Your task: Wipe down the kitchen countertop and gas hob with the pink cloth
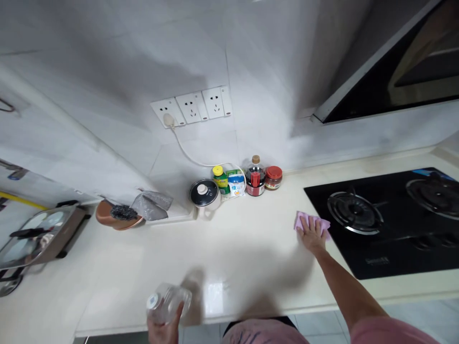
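Cream desk: right hand spread flat on pink cloth, press evenly; left hand grips, seemingly, a bottle.

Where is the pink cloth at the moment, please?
In the head view the pink cloth lies flat on the counter right of centre, under the right hand, beside the left edge of the black hob.

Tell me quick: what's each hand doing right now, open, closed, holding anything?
Left hand: closed around a clear plastic bottle, which is blurred.
Right hand: open, palm flat on a pink cloth on the cream countertop.
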`<state>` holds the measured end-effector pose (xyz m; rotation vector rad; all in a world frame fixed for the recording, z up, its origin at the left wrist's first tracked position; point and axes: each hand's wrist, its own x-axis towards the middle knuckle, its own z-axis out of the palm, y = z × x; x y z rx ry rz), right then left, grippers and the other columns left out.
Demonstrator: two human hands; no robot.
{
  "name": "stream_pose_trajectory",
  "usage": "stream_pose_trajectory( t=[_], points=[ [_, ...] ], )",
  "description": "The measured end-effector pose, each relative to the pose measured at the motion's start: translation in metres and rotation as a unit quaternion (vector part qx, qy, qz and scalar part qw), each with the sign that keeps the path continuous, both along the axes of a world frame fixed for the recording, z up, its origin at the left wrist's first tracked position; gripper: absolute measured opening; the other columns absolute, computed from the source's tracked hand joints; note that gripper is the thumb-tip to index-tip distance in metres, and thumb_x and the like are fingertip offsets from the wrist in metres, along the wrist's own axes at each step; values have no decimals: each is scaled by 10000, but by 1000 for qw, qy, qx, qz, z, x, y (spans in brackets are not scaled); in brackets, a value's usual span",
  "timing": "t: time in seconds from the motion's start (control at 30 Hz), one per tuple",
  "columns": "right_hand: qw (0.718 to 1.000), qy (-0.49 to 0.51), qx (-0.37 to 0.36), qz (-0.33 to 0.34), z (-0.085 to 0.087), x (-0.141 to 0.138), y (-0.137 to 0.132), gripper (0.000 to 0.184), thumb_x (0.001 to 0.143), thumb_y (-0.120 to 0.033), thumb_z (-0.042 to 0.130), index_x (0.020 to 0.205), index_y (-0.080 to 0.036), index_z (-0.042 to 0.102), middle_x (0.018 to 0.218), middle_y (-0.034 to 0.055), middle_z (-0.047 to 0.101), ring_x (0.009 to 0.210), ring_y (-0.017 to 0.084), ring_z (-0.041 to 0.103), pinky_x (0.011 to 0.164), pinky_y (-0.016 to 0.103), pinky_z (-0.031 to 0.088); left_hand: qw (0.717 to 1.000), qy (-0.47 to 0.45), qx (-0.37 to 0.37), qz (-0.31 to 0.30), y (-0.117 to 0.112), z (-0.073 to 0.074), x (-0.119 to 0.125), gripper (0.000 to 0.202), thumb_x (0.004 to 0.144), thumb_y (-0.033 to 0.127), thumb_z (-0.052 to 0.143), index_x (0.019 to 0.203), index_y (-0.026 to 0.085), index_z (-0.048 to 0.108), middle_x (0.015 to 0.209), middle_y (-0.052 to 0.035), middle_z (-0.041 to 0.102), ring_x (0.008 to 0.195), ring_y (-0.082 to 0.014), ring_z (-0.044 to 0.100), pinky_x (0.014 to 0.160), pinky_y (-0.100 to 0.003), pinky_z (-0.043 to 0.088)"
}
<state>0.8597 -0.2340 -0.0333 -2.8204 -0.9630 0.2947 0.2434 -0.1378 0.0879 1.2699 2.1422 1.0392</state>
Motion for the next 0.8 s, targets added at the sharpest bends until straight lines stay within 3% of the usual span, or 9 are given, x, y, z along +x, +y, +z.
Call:
stream_pose_trajectory(
  t=[0.1, 0.27, 0.37, 0.47, 0.63, 0.73, 0.8],
  points=[
    [999, -20, 3, 27, -12, -30, -38, 703, 987, -596, 159, 1653, -371, 140, 1755, -6, 72, 1599, 339, 28, 1239, 658, 97, 997, -41, 3, -61, 20, 10, 48, 726, 462, 572, 892, 1074, 252, 667, 1137, -77, 716, 1087, -373, 689, 1019, -586, 547],
    [997, -32, 3, 72, -27, -71, -93, 677, 985, -572, 224, 1637, -386, 227, 1751, -20, 105, 1598, 335, 83, 1249, 652, 103, 969, -148, 22, -195, 66, 16, 161, 716, 520, 470, 924, 1117, 216, 620, 1060, -72, 734, 1017, -301, 714, 963, -546, 578],
    [996, -34, 2, 81, -24, -82, -101, 664, 983, -546, 263, 1626, -384, 270, 1741, -3, 163, 1596, 346, 108, 1245, 668, 101, 951, -176, 26, -253, 90, 13, 227, 736, 516, 407, 929, 1140, 210, 590, 1088, -77, 738, 1021, -287, 716, 959, -518, 577],
    [996, -35, -1, 76, -16, -86, -99, 644, 987, -513, 281, 1617, -381, 302, 1730, 3, 208, 1595, 343, 121, 1244, 668, 111, 938, -184, 35, -293, 104, 6, 276, 732, 549, 369, 909, 1175, 179, 580, 1134, -102, 735, 1045, -294, 710, 972, -486, 561],
    [996, -33, 5, 83, -10, -85, -98, 630, 981, -475, 343, 1606, -392, 326, 1720, 0, 236, 1594, 348, 126, 1241, 675, 122, 942, -173, 29, -287, 115, -12, 311, 806, 529, 366, 917, 1233, 177, 575, 1159, -111, 734, 1052, -302, 710, 996, -510, 545],
    [994, -31, 6, 107, -9, -76, -96, 625, 979, -467, 372, 1600, -405, 330, 1719, 0, 235, 1593, 354, 128, 1235, 684, 121, 938, -192, 14, -288, 117, -14, 314, 910, 500, 367, 930, 1319, 210, 565, 1239, -119, 719, 1099, -317, 699, 1017, -534, 544],
    [992, -28, 0, 124, -8, -64, -89, 618, 984, -463, 374, 1598, -412, 327, 1724, -5, 220, 1595, 346, 120, 1237, 676, 113, 934, -196, 25, -298, 112, -11, 307, 1040, 486, 379, 943, 1424, 228, 519, 1360, -138, 667, 1224, -341, 649, 1059, -524, 527]
  ],
)
